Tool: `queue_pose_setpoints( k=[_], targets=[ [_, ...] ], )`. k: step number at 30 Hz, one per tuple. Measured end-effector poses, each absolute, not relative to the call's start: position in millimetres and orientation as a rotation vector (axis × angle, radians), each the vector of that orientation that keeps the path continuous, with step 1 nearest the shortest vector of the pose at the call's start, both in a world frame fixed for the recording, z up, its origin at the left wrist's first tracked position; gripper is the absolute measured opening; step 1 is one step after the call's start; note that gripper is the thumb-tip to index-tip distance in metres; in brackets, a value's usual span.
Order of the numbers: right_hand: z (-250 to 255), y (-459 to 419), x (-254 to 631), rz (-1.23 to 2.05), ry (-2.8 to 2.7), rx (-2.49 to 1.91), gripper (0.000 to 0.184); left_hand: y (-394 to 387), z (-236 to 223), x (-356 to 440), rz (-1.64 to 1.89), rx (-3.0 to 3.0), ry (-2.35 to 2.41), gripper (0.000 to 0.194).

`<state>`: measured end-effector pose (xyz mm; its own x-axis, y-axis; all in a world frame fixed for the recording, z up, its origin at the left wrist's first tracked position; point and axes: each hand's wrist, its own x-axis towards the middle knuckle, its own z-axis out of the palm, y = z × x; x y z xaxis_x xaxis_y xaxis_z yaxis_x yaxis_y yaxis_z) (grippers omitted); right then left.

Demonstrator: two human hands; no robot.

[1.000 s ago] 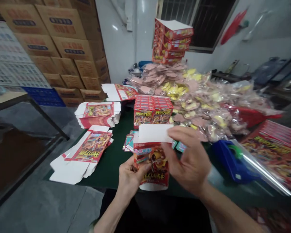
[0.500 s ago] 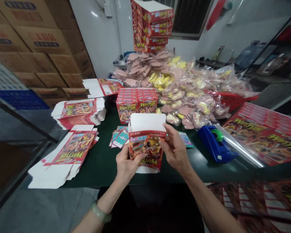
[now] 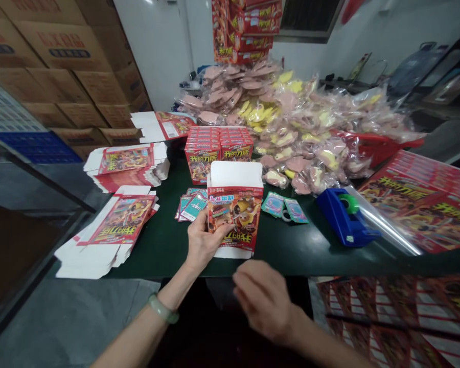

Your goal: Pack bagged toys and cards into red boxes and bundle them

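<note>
Nearest to me, the right hand [image 3: 266, 301] is apart from the carton, its fingers drawn together in a narrow grip; blur hides whether it holds something. The left hand [image 3: 204, 241] holds the red printed carton [image 3: 233, 212] over the near middle of the surface [image 3: 287, 261], its far white flap [image 3: 235, 175] raised. I judge that squeezing with the thumb could dent the thin panel, or a loose hold could let it tilt. Swinging it left could scatter the teal cards [image 3: 194, 208]. Farther, the small boxes [image 3: 202, 162] could be knocked if I push it too far.
</note>
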<state>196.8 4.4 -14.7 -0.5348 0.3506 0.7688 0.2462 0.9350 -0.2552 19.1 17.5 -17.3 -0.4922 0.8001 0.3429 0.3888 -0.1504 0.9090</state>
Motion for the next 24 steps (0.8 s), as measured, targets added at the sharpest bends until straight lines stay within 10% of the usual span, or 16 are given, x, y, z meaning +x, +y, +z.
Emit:
queue_pose_setpoints(
  k=[6,12,20,24],
  targets=[
    [-67,-20,164,0.087,-2.461,-0.883,0.067,12,-29,16,1.609,1.416,1.737,0.036],
    [-16,-2,200,0.203,-2.211,-0.601,0.033,3,-33,9,1.583,1.525,1.741,0.03],
    [12,56,184,0.312,-1.771,-0.544,0.051,-11,-28,2,1.555,1.68,1.658,0.028],
    [2,59,167,0.217,-1.747,-0.489,0.049,-17,-23,3,1.736,1.634,1.569,0.056]
  ],
)
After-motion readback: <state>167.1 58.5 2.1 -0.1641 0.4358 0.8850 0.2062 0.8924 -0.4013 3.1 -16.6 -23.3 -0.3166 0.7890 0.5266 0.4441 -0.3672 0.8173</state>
